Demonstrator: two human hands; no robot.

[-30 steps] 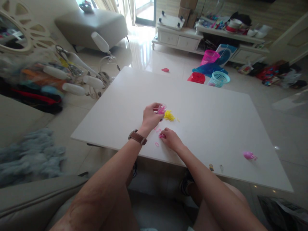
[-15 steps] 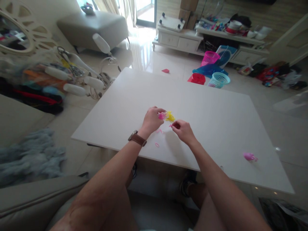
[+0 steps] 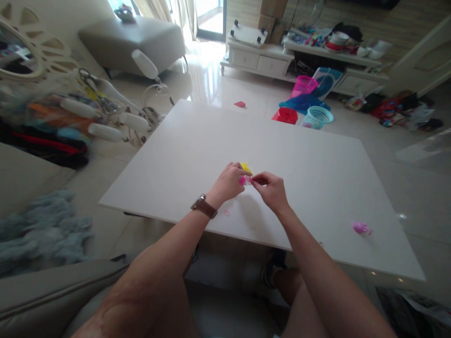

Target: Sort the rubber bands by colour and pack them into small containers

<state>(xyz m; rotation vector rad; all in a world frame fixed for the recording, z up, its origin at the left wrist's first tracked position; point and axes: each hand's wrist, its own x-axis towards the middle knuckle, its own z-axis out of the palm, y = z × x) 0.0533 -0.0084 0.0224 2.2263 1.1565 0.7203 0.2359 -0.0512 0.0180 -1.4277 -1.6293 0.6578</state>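
Observation:
My left hand (image 3: 229,183), with a brown-strapped watch (image 3: 205,206) on its wrist, is closed around a small pink and clear plastic piece (image 3: 244,180). My right hand (image 3: 271,188) meets it from the right, thumb and forefinger pinched at the end of that piece. The small pink bit between those right fingertips is mostly hidden. Just behind the hands lies a little heap of yellow plastic pieces (image 3: 246,167), partly covered by my left fingers. Nearer the table's front edge is a pink ring (image 3: 227,213).
A pink-purple toy-like item (image 3: 361,228) rests on the right of the white table (image 3: 303,155). Beyond the far edge stand a red basket (image 3: 286,115), a light blue basket (image 3: 318,116) and a pink basket (image 3: 305,85). White lamp arms (image 3: 144,65) rise by the left edge.
My hands have come together: the left moved right and slightly down, bringing the pink and clear piece against my right fingertips. My left hand now covers more of the yellow heap. The view shifted slightly.

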